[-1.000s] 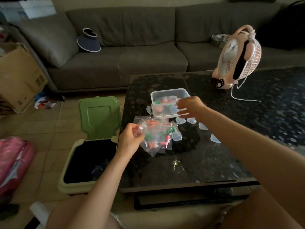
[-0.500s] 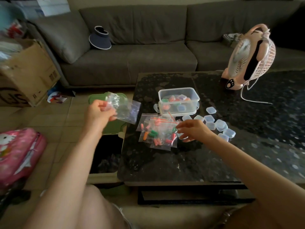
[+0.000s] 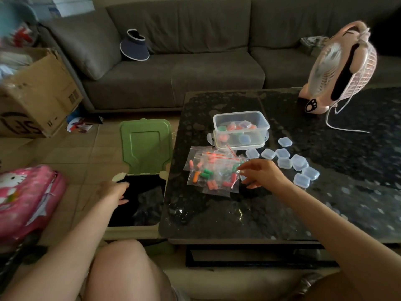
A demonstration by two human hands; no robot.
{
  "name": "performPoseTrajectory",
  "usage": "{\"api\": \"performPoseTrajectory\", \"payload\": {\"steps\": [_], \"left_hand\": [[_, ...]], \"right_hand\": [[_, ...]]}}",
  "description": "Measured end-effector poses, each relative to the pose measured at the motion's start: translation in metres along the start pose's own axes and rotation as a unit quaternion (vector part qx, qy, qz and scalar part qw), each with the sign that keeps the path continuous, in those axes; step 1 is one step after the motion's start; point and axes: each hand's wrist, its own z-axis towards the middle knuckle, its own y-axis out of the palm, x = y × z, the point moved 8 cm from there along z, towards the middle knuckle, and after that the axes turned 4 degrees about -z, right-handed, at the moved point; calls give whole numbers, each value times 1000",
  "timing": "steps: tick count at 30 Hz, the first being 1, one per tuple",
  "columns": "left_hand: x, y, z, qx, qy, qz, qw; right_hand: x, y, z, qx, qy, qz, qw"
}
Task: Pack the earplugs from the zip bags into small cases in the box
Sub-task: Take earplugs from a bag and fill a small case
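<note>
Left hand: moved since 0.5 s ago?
Yes. The left hand dropped from beside the green lid to below it and now sits over the open bin, nearer the person.

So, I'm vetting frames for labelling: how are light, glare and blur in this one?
Head view: dim room, with pale reflections on the glossy table; head view: zip bags fairly sharp, left hand over the bin soft and smeared; head view: sofa edges bow from the wide-angle lens, and the table's right end is blurred.
</note>
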Motion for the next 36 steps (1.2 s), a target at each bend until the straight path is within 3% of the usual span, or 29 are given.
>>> {"api": "performPoseTrajectory", "payload": {"steps": [6,10,14,18,23,32,36], "left_hand": [[83,35,-71,-30,187,86,978],[110,84,-146,-113,265,150,946],[97,136,-192,-184,285,201,919],[69,167,-206,-214,285,236,904],[64,175,-206,-202,288,200,915],[59,184,-205,-197,288,113,930],[66,185,-223,-207,334,115,912]], "right_hand": [[0,3,1,19,17,-50,998],[-4,4,0,55,21,-117,991],[-3,10,-3,69,27,-183,980],[0,17,-4,56,28,-125,990],[-2,17,-4,42,3,-17,999],[-13,17,-10,-27,-63,2,998],[-6,-5,-7,94,-55,-23,994]]}}
